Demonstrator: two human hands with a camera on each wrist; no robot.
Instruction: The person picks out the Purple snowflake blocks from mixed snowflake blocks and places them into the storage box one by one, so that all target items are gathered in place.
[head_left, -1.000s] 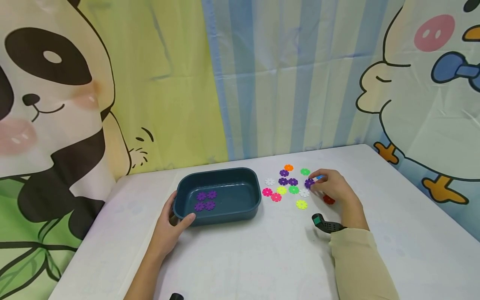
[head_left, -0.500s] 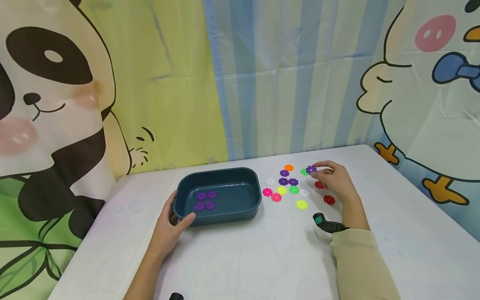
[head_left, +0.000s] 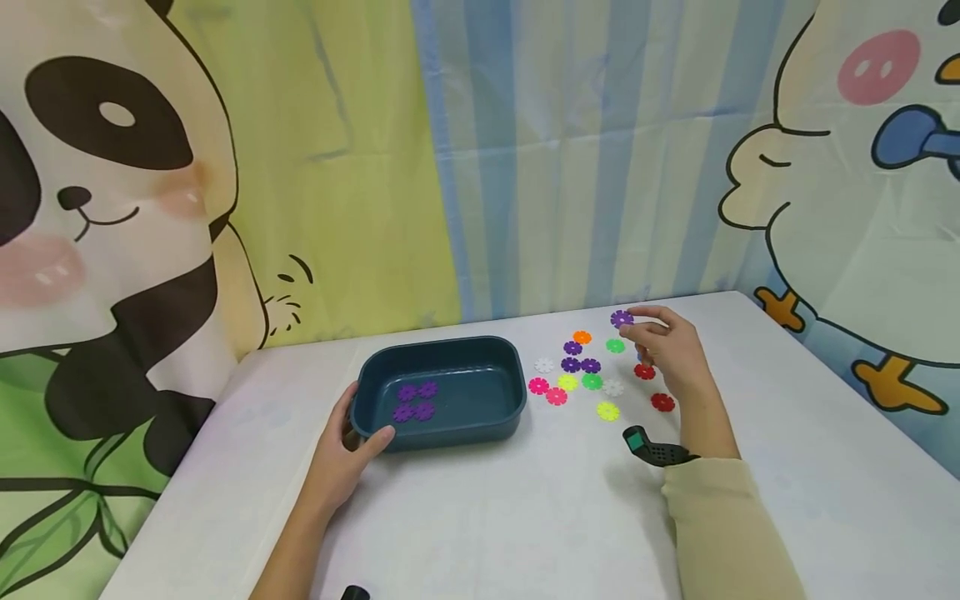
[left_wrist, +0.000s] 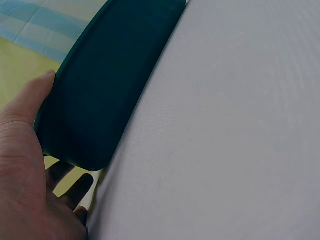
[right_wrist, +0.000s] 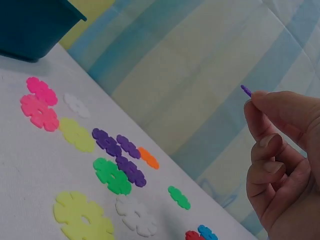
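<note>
My right hand (head_left: 671,350) pinches a purple snowflake disc (head_left: 622,319) between thumb and index finger, raised above the far part of the table. In the right wrist view that disc (right_wrist: 246,90) appears edge-on at the fingertips. My left hand (head_left: 341,454) holds the left end of a dark teal basin (head_left: 450,435), its thumb by the near corner. The left wrist view has the thumb and fingers on either side of the basin's end (left_wrist: 95,100). Inside the basin lie several purple discs (head_left: 424,411). More purple discs (head_left: 571,365) lie on the table.
Discs of other colours spread right of the basin: pink (head_left: 557,396), yellow (head_left: 608,411), green (head_left: 615,346), orange (head_left: 582,337), white (head_left: 612,387) and red (head_left: 663,402). A blue disc (right_wrist: 207,232) is near my right hand. Printed curtains (head_left: 540,167) stand behind the table (head_left: 510,525).
My right hand has lifted the purple disc from among the others and moved it up and away, over the far table edge in view. My left hand stays on the basin.
</note>
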